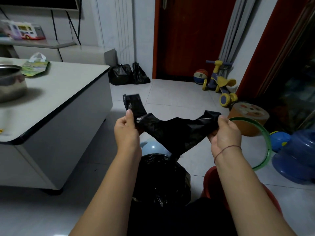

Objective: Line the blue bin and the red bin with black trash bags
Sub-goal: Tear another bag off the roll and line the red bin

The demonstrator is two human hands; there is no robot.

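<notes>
As left hand (126,130), right hand (225,133) pinch bag (172,132), it spans crosswise.

Two hands (127,132) (225,133), two bins (151,148) (210,179), four black bags (172,132) (158,181) (120,74) (139,74)

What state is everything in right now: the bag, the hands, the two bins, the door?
Black trash bag: held up, stretched between both hands, not opened out.
Left hand: pinches one end of it.
Right hand: grips the other end.
Blue bin: already covered by a black liner.
Red bin: bare where visible.
Door: shut.
</notes>
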